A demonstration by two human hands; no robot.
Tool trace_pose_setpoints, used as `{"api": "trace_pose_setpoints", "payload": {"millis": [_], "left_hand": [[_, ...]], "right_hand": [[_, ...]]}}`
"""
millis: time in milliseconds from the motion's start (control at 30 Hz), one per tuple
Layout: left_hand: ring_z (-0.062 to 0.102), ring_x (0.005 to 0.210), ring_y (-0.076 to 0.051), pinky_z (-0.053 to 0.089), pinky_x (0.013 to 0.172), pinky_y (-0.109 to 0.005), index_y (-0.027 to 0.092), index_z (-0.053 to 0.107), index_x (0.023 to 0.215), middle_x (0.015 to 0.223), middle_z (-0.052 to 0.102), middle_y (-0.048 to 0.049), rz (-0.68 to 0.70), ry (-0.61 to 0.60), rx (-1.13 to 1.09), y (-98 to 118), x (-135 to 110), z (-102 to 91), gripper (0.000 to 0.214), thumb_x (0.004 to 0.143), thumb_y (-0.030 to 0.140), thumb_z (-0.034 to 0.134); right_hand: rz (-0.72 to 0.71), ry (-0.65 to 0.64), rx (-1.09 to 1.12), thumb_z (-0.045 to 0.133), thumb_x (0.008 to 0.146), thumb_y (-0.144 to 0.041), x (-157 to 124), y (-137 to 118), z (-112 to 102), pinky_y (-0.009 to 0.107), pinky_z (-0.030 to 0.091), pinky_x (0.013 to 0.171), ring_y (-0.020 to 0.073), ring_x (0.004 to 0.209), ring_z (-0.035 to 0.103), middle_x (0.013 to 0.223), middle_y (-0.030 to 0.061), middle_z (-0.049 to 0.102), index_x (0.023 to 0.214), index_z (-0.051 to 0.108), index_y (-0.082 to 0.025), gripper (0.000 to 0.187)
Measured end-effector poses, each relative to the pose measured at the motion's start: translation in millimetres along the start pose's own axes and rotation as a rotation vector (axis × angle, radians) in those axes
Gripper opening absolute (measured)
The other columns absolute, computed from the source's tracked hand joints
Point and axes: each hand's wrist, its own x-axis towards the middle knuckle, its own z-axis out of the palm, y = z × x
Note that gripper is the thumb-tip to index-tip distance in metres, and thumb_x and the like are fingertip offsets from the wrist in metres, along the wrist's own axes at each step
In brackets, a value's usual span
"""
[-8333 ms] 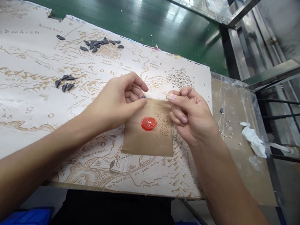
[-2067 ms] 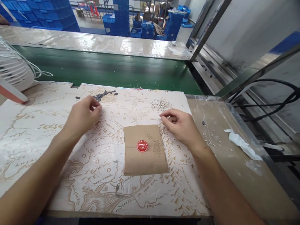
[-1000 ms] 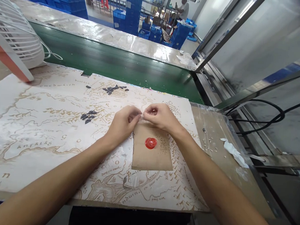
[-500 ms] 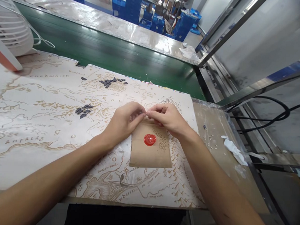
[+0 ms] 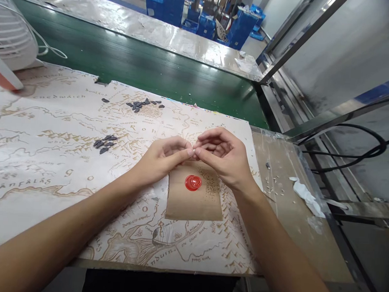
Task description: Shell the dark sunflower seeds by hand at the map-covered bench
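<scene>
My left hand [image 5: 164, 157] and my right hand [image 5: 224, 157] meet fingertip to fingertip just above the far edge of a brown paper square [image 5: 194, 201]. Both hands pinch something tiny between thumb and forefinger that I cannot make out. A small red round cap [image 5: 193, 182] lies on the brown square, just below the hands. Two groups of small dark teardrop-shaped pieces lie on the map-printed sheet [image 5: 53, 158]: one group [image 5: 103, 143] left of my left hand, another [image 5: 143, 105] near the sheet's far edge.
A green conveyor belt [image 5: 146, 72] runs behind the sheet. A white fan [image 5: 10, 33] stands at the far left. A crumpled white scrap [image 5: 304, 196] and tiny light bits lie on the bench at right. Black cables [image 5: 350, 147] and metal framing rise at right.
Earlier my left hand reached to the far pile of dark pieces, with my right hand near the light bits. Both hands then came together above the brown square and now pinch at one spot.
</scene>
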Motion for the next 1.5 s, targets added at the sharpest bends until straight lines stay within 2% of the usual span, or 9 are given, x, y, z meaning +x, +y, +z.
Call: {"api": "trace_pose_setpoints", "payload": {"millis": [267,467,700,833,1000,1133,1267,1367,1500], "left_hand": [[0.065,0.075,-0.013,0.047,0.071,-0.028,0.018,0.083,0.1,0.09,0.08,-0.0022,-0.02,-0.004,-0.023,0,3,4.3,0.026,0.097,0.042,0.09],[0.075,0.095,-0.019,0.055,0.085,-0.033,0.018,0.084,0.107,0.104,0.085,-0.0048,0.062,0.063,0.291,3,2,-3.4,0.011,0.101,0.024,0.077],[0.074,0.09,-0.019,0.055,0.08,-0.033,0.018,0.082,0.116,0.105,0.085,-0.0054,0.129,0.085,0.483,-1,1,-7.2,0.018,0.106,0.023,0.068],[0.073,0.094,-0.019,0.056,0.084,-0.034,0.019,0.081,0.113,0.109,0.084,-0.0057,0.188,0.095,0.535,-3,0,-4.1,0.017,0.107,0.023,0.067],[0.076,0.084,-0.019,0.059,0.081,-0.036,0.019,0.082,0.114,0.104,0.086,-0.0053,0.1,0.063,0.45,-3,-1,-2.8,0.015,0.107,0.028,0.071],[0.079,0.097,-0.022,0.06,0.089,-0.038,0.02,0.084,0.114,0.109,0.088,-0.0067,0.1,0.066,0.436,-4,-1,-2.2,0.015,0.105,0.027,0.075],[0.078,0.088,-0.02,0.06,0.083,-0.035,0.019,0.079,0.123,0.098,0.085,-0.0044,0.078,0.103,0.338,-6,1,-2.5,0.026,0.099,0.026,0.081],[0.078,0.086,-0.019,0.061,0.082,-0.033,0.018,0.078,0.111,0.093,0.084,-0.0039,0.06,0.124,0.23,-7,3,-3.4,0.022,0.093,0.027,0.088],[0.078,0.092,-0.02,0.061,0.087,-0.033,0.018,0.084,0.101,0.098,0.086,-0.0053,0.071,0.132,0.221,-5,4,-4.5,0.012,0.095,0.028,0.086]], "right_hand": [[-0.041,0.008,0.031,0.099,0.088,-0.031,-5,2,2,0.032,0.058,0.069,0.0126,0.072,0.065,0.095,-0.0014,0.076,0.101,0.066,-0.026,0.035],[-0.028,-0.046,-0.092,0.087,0.099,-0.023,-23,-12,-9,0.032,0.048,0.065,0.0117,0.068,0.055,0.1,-0.0017,0.075,0.105,0.055,-0.028,0.033],[-0.024,-0.22,-0.464,0.07,0.11,-0.014,-64,-28,-17,0.036,0.056,0.077,0.0185,0.089,0.073,0.098,-0.0015,0.069,0.11,0.056,-0.03,0.022],[-0.059,-0.276,-0.534,0.066,0.111,-0.012,-72,-27,-12,0.037,0.059,0.08,0.0227,0.1,0.079,0.097,-0.001,0.069,0.112,0.054,-0.03,0.021],[-0.084,-0.3,-0.585,0.064,0.11,-0.01,-74,-26,-11,0.034,0.059,0.079,0.0222,0.101,0.08,0.098,-0.0009,0.066,0.106,0.05,-0.029,0.024],[-0.099,-0.315,-0.641,0.061,0.111,-0.009,-75,-29,-12,0.03,0.057,0.079,0.0186,0.1,0.079,0.102,-0.001,0.067,0.107,0.049,-0.029,0.024],[-0.091,-0.32,-0.659,0.06,0.111,-0.009,-74,-32,-11,0.03,0.056,0.077,0.0168,0.093,0.077,0.1,-0.0016,0.066,0.106,0.048,-0.028,0.023],[-0.086,-0.326,-0.67,0.06,0.11,-0.009,-73,-33,-8,0.031,0.053,0.073,0.0157,0.083,0.073,0.097,-0.0022,0.066,0.106,0.048,-0.028,0.023],[-0.086,-0.341,-0.672,0.061,0.109,-0.009,-71,-34,-6,0.032,0.052,0.072,0.0164,0.081,0.07,0.098,-0.0015,0.067,0.105,0.047,-0.028,0.024]]}}
